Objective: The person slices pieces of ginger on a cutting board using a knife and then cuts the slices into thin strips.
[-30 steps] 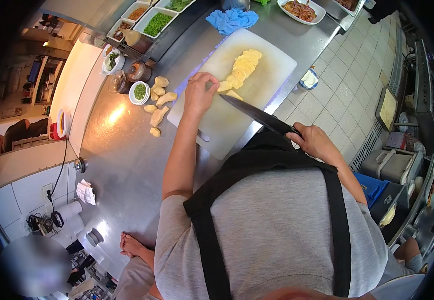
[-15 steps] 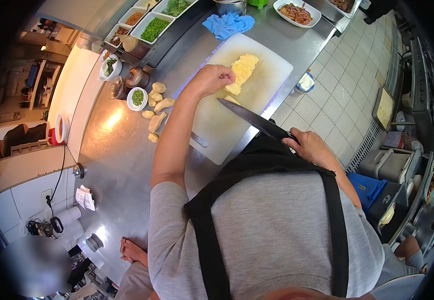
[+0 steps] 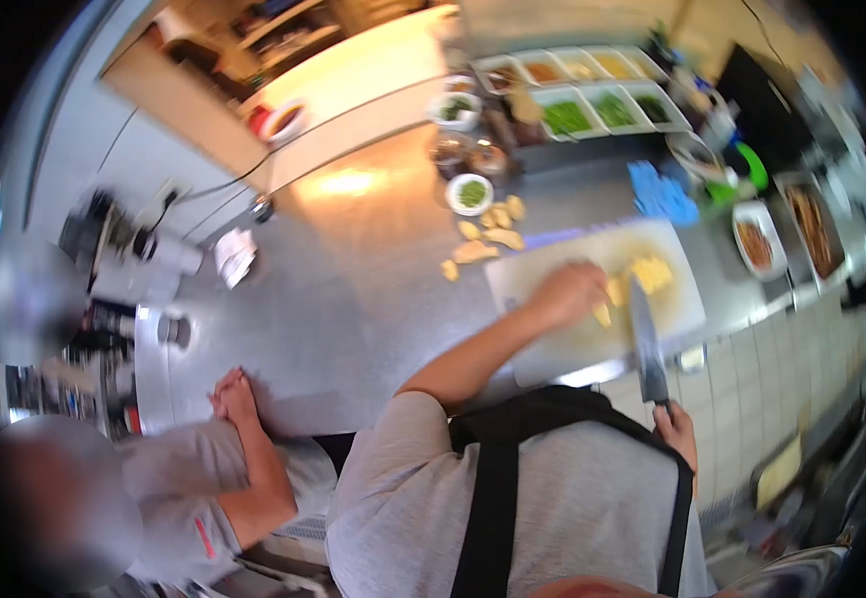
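Slicing seems in hand: the right hand grips the knife by yellow slices at two o'clock on the board; the left hand's hold is unclear, and another cut needs it clear.

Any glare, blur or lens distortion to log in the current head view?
Head view: warm glare on the metal counter; the left hand is blurred, so its finger detail is hard to read; the knife is soft, though its outline reads; wide-angle distortion bends the scene, with black corners around it.
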Demonstrator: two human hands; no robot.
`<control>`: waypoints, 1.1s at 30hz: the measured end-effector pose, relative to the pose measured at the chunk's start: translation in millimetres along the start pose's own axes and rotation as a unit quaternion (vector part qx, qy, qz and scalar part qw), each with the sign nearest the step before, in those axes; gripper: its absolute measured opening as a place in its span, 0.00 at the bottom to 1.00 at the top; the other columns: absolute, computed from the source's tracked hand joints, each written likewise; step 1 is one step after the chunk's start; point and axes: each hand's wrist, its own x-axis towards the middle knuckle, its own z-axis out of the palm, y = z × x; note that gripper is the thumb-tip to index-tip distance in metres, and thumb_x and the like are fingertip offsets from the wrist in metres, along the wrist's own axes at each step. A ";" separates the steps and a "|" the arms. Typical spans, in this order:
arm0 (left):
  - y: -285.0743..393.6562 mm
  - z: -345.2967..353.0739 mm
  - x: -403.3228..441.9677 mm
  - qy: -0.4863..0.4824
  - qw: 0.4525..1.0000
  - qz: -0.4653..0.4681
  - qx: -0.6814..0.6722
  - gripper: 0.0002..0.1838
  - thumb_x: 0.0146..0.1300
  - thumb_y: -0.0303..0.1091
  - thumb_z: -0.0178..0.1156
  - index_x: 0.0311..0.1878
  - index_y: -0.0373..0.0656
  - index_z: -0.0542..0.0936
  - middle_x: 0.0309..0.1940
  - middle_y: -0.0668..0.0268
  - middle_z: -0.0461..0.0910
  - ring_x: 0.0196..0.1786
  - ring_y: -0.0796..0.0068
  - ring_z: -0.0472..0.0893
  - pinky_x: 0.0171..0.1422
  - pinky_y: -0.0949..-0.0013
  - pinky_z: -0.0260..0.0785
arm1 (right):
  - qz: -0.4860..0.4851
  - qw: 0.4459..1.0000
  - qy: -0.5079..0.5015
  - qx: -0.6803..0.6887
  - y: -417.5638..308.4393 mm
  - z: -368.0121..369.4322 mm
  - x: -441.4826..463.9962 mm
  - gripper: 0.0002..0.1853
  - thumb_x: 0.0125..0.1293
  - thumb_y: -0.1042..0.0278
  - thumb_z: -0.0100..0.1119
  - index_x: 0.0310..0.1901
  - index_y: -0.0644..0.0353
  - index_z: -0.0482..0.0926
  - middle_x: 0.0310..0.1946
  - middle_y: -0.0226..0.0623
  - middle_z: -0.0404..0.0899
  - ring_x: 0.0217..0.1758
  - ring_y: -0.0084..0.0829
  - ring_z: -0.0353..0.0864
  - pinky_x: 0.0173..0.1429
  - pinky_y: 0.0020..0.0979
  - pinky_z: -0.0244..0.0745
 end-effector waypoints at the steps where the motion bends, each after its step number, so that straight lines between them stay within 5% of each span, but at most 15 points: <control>1: 5.3 9.1 -12.8 0.011 1.000 0.016 0.000 0.16 0.55 0.40 0.68 0.44 0.44 0.80 0.44 0.58 0.79 0.51 0.55 0.77 0.57 0.55 0.70 | -0.018 1.000 -0.001 0.015 6.0 -4.2 8.5 0.13 0.73 0.56 0.57 0.38 0.56 0.70 0.13 0.21 0.62 0.11 0.14 0.59 0.15 0.23 0.52; 5: 44.7 21.9 -37.6 0.040 0.996 0.001 0.079 0.25 0.52 0.38 0.71 0.52 0.41 0.76 0.52 0.56 0.75 0.58 0.53 0.73 0.62 0.55 0.67 | -0.038 0.993 0.013 0.114 -12.2 -8.8 32.3 0.14 0.73 0.53 0.56 0.38 0.54 0.69 0.13 0.24 0.62 0.10 0.17 0.58 0.15 0.22 0.54; 14: 40.6 50.9 -41.3 0.150 0.985 -0.037 0.074 0.21 0.50 0.30 0.68 0.50 0.39 0.78 0.49 0.54 0.77 0.56 0.51 0.74 0.63 0.54 0.66 | -0.041 0.981 -0.059 0.180 -54.0 -24.9 55.1 0.16 0.78 0.52 0.46 0.35 0.54 0.68 0.15 0.26 0.62 0.11 0.19 0.59 0.15 0.23 0.55; 16: 38.6 54.7 -43.5 0.160 0.985 -0.038 0.061 0.22 0.51 0.30 0.69 0.51 0.39 0.78 0.51 0.53 0.77 0.56 0.49 0.74 0.64 0.53 0.66 | 0.006 0.987 -0.053 0.154 -67.2 -23.3 49.4 0.14 0.78 0.54 0.46 0.37 0.55 0.69 0.15 0.26 0.62 0.11 0.20 0.60 0.17 0.23 0.58; 20: 46.9 48.3 -50.4 0.209 0.975 -0.061 0.051 0.24 0.52 0.30 0.71 0.54 0.40 0.78 0.52 0.53 0.78 0.57 0.50 0.75 0.63 0.55 0.67 | -0.086 0.988 -0.128 -0.024 -52.1 -33.7 63.8 0.14 0.77 0.56 0.47 0.40 0.60 0.71 0.17 0.31 0.68 0.15 0.19 0.67 0.19 0.25 0.60; 23: 47.2 48.7 -56.0 0.234 0.967 -0.088 0.050 0.20 0.52 0.29 0.71 0.50 0.40 0.80 0.49 0.55 0.81 0.55 0.52 0.77 0.62 0.57 0.68 | -0.033 0.978 -0.114 -0.171 -56.1 -28.4 65.2 0.17 0.76 0.54 0.50 0.41 0.63 0.72 0.20 0.43 0.76 0.20 0.34 0.78 0.25 0.34 0.69; 27: 54.1 51.1 -53.6 0.248 0.960 -0.092 0.091 0.17 0.52 0.30 0.72 0.47 0.40 0.82 0.48 0.59 0.82 0.53 0.56 0.78 0.60 0.59 0.70 | -0.096 0.951 -0.093 -0.278 -40.9 -20.5 75.3 0.21 0.74 0.51 0.51 0.48 0.65 0.73 0.33 0.61 0.81 0.42 0.63 0.79 0.44 0.52 0.73; 33: 54.4 57.0 -48.9 0.239 0.961 -0.070 0.117 0.16 0.51 0.29 0.72 0.44 0.38 0.83 0.48 0.61 0.83 0.52 0.56 0.77 0.60 0.59 0.70 | -0.138 0.953 -0.055 -0.265 -35.5 -11.5 77.0 0.22 0.74 0.50 0.50 0.49 0.66 0.73 0.34 0.61 0.81 0.42 0.62 0.80 0.45 0.52 0.74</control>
